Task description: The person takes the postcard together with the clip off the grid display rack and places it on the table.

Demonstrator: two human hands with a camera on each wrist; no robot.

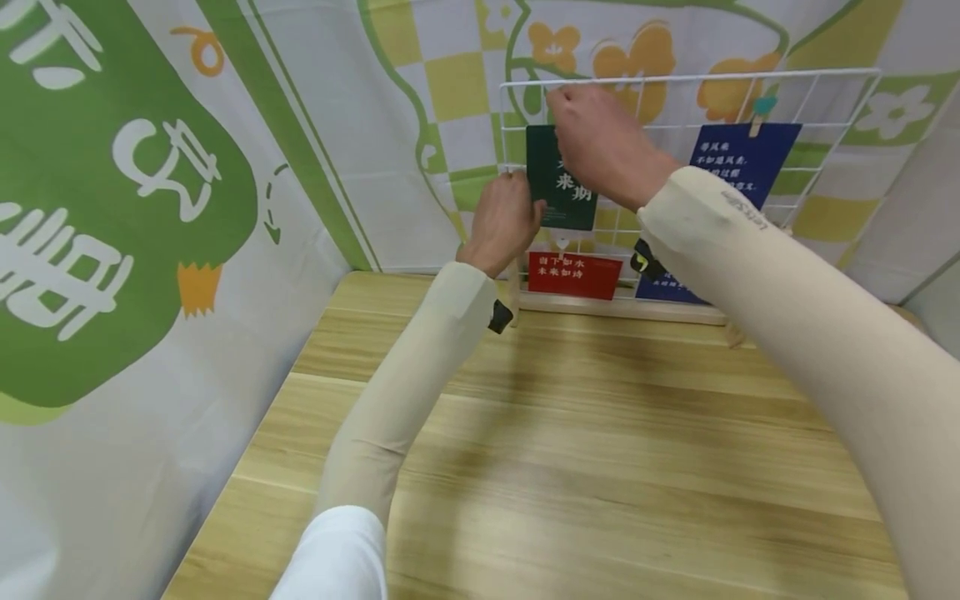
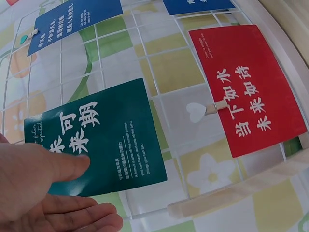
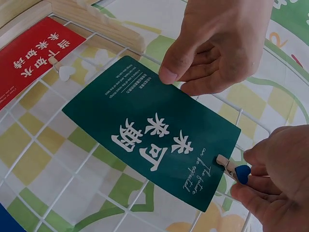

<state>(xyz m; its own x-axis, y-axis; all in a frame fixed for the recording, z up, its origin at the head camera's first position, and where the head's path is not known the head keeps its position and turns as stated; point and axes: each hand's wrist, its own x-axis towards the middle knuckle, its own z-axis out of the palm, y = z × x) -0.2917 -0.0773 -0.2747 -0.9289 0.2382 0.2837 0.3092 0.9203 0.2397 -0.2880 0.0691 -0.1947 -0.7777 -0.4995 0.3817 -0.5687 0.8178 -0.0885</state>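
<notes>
A green card with white lettering lies against a white wire grid panel. At the card's top edge sits a small wooden clothespin with a blue heart. My right hand pinches this clothespin between thumb and fingers, as the right wrist view shows. Beside the card's side edge is my left hand, its thumb over the card's front in the left wrist view. Its other fingers are loosely extended past the edge; whether they touch the card I cannot tell.
Below the green card hangs a red card, held by a clothespin with a white heart. A blue card hangs at the right under a teal-heart clothespin. Another blue card is lower down. The grid stands on a wooden table.
</notes>
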